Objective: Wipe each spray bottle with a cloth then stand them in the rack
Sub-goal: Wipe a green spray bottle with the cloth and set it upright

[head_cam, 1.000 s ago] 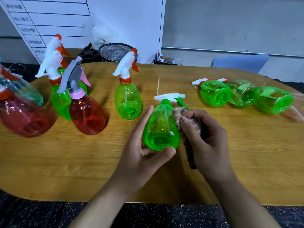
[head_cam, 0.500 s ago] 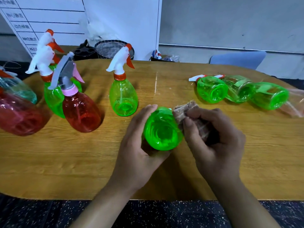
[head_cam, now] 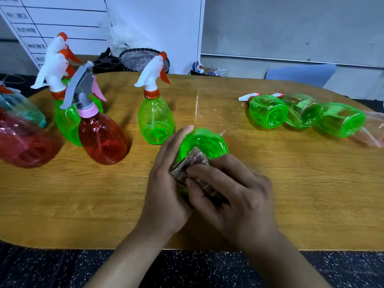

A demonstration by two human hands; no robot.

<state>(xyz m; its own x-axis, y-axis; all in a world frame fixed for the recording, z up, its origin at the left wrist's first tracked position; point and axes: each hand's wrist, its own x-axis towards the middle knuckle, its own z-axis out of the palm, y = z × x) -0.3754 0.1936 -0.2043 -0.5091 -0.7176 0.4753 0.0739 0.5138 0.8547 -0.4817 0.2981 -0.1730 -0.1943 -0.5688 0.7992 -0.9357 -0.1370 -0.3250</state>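
Note:
My left hand grips a green spray bottle tipped with its base toward the camera; its nozzle is hidden. My right hand pinches a brownish cloth and presses it against the bottle's base and near side. A green bottle and a red bottle stand upright at centre-left, with more green and red ones behind and to the left. Three green bottles lie on their sides at the right.
The wooden table has a rounded near edge. Behind it are a mesh basket, a black holder, a white board and a blue chair back. A plastic wrapper lies at the far right.
The bottle has tipped further so its base faces the camera. My right hand has carried the cloth from the bottle's right side down across its base toward my left hand.

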